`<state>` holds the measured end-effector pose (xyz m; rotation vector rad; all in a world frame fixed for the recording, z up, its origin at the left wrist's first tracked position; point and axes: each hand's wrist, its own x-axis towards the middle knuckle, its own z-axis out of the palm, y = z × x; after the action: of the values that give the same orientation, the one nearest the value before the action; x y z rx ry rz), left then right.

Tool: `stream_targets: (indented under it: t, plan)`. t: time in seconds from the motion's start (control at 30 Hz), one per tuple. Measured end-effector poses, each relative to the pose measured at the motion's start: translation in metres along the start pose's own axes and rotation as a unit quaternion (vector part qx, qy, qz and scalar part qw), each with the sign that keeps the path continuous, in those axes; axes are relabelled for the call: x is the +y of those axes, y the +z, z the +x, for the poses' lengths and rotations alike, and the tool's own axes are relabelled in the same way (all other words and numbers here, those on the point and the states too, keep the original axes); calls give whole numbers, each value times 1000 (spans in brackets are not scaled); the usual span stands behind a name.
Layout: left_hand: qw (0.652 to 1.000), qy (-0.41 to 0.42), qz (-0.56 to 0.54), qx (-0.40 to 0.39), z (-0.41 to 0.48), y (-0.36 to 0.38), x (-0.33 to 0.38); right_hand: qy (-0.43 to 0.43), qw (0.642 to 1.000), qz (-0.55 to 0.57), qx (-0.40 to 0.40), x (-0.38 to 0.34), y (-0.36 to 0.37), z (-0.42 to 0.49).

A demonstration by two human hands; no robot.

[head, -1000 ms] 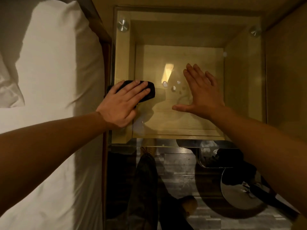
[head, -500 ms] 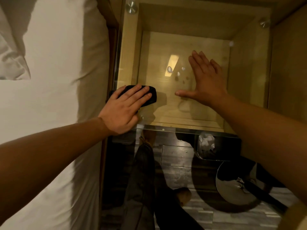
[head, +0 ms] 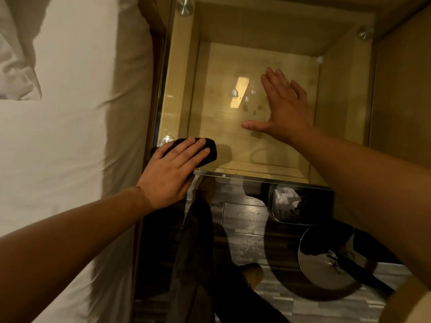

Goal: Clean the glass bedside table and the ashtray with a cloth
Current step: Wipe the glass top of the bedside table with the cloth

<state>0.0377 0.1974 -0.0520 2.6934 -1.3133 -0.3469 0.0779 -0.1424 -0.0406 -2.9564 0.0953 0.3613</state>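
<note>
The glass top of the bedside table (head: 210,127) lies over a pale wooden box frame, with round metal studs at its corners. A few water droplets and smudges (head: 247,99) sit near the middle of the glass. My left hand (head: 172,169) presses a folded black cloth (head: 210,151) flat on the glass at the front left corner, fingers straight. Flat on the glass to the right of the droplets rests my right hand (head: 286,108), fingers spread. No ashtray is in view.
A bed with a white sheet (head: 70,136) and a pillow (head: 16,73) borders the table on the left. A wall (head: 401,89) closes the right side. Below the table's front edge are a dark floor, a bin holding white tissue (head: 286,201) and a round metal lid (head: 326,259).
My left hand has slid the cloth toward me along the left side of the glass, to the front left corner. My right hand has stayed flat on the glass.
</note>
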Motion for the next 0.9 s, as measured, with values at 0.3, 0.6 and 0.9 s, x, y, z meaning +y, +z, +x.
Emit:
stream_targets:
  t: [0.3,0.6,0.9]
  plan:
    - [918,-192,-336,83,-11,-15,71,38,992,116,28,-16,-9,-23]
    - [308,-402,-851,137,50,-102,131,217,633,729,-141,-66,-48,-119]
    - [580,-325,-740,101,82,-110,101,231,590,762,-134,-73,-69,-91]
